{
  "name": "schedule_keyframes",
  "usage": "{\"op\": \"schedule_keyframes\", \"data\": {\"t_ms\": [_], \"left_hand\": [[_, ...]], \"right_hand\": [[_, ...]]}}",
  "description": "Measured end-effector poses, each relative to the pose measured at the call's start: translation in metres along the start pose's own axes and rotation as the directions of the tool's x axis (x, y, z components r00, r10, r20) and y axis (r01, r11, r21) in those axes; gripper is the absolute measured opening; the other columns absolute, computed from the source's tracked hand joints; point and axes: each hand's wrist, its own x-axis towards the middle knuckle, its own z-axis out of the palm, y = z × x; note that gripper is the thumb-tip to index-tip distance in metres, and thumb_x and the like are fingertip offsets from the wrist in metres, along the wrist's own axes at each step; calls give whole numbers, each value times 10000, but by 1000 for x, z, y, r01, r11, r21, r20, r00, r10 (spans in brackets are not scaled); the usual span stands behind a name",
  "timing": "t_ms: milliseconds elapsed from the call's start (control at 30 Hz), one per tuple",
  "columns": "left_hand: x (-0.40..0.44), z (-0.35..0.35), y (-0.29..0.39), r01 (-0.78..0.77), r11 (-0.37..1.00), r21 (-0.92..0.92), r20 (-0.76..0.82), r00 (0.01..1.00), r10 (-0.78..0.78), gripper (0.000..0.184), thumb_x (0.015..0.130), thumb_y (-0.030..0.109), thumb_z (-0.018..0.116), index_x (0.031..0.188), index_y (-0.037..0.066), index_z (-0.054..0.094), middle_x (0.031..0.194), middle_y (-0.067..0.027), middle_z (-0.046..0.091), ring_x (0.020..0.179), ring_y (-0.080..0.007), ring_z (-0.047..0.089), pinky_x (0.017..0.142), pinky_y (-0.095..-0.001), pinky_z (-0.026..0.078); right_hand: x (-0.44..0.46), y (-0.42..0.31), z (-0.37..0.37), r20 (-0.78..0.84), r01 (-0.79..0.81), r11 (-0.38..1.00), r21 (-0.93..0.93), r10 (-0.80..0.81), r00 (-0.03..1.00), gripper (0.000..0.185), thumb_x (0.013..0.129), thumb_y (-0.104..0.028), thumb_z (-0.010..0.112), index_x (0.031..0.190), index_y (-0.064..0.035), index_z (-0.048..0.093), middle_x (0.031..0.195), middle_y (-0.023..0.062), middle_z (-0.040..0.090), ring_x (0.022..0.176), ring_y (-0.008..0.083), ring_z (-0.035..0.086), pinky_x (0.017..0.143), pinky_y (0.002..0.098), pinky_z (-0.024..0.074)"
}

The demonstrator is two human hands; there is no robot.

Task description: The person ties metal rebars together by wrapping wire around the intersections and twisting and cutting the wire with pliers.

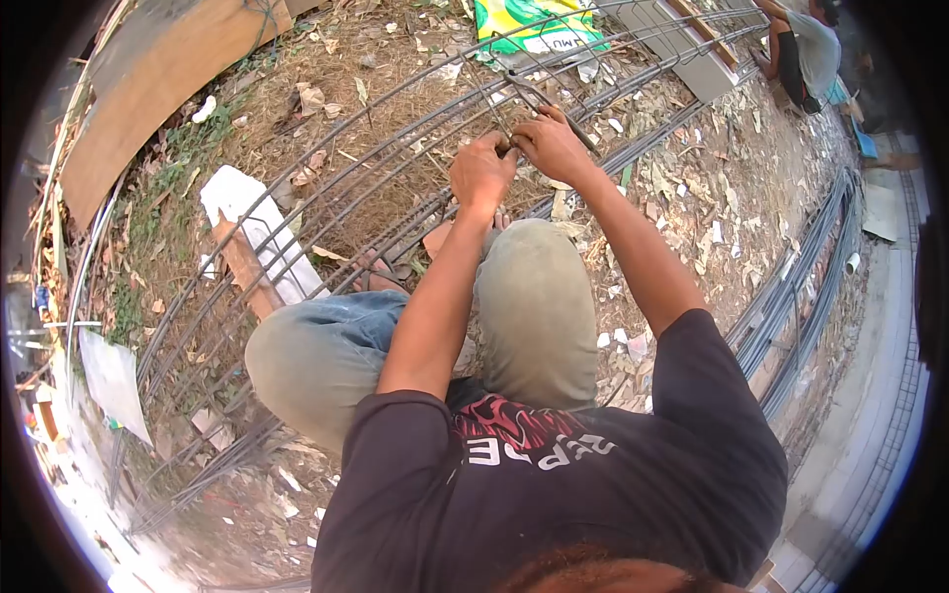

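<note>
My left hand is closed at the steel rebar cage, thumb and fingers pinched together. What lies between those fingertips is too small to make out. My right hand meets it there, its fingers closed too. A dark, slim metal tool with long handles runs through or just behind the right hand; its exact kind is partly hidden. Long bars and bent square stirrups of the cage pass under both hands, in front of my bent knees.
A green and yellow sack lies beyond the cage. White broken board and brown wood lie left. More rebar is bundled at right. Another person crouches at the upper right. Dry leaves and debris litter the ground.
</note>
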Motion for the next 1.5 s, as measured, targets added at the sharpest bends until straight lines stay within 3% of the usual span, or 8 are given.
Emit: {"op": "schedule_keyframes", "data": {"t_ms": [133,233,467,500,700,967,1200,1500], "left_hand": [[-1,1,0,-15,1000,-17,-4,1000,15,244,822,343,796,891,112,760,834,-87,767,773,-304,732,703,-420,551],[2,-2,0,-22,999,-44,-15,1000,22,235,821,330,795,886,108,757,807,-112,755,766,-326,727,705,-435,552],[2,3,-2,-59,995,-75,-34,998,56,227,822,308,789,855,90,732,718,-122,720,717,-358,697,684,-464,534],[0,0,1,-47,996,-73,-20,999,46,231,822,309,788,859,89,731,722,-125,720,728,-360,697,689,-467,534],[1,5,-3,-116,993,5,-47,992,116,239,821,292,781,895,67,747,850,-153,757,798,-361,723,716,-458,541],[-6,-4,9,-58,998,-14,-24,998,57,223,842,297,798,881,84,746,827,-95,758,763,-305,717,697,-444,526],[-6,-4,8,-84,995,59,-40,995,86,230,845,319,776,902,98,749,842,-118,759,791,-351,724,714,-485,538],[-4,-2,1,-74,997,25,-36,997,75,214,825,289,807,884,90,753,855,-89,767,799,-315,728,700,-458,536]], "right_hand": [[-7,-9,3,-271,-121,992,-23,110,956,185,981,-162,590,1074,-66,717,988,121,714,1047,341,652,1055,477,454],[-44,-26,8,-433,-359,911,203,412,802,200,976,-142,607,1146,-68,681,1020,136,704,1059,347,644,956,475,513],[-65,-19,45,-172,-303,951,-64,289,942,519,927,-65,596,1437,-132,526,1084,161,622,1007,367,627,852,456,549],[-64,-14,44,-168,-253,959,-128,230,959,678,955,-66,580,1585,-207,373,1071,144,607,984,348,631,785,463,553],[-64,-13,34,-173,-214,946,-243,175,969,585,779,-38,657,1353,-124,590,1320,238,554,1210,437,564,994,515,486],[-66,-30,30,-139,-150,947,-285,114,984,345,881,-141,599,1201,-12,614,1322,206,562,1378,357,477,1108,469,421],[-80,-13,21,-13,24,903,-428,-33,999,476,930,-178,564,1377,-16,575,1535,160,489,1493,329,384,1116,492,414],[-74,-20,12,29,50,846,-530,-40,999,415,951,-184,548,1341,-48,580,1458,138,548,1427,291,436,987,442,436]]}}
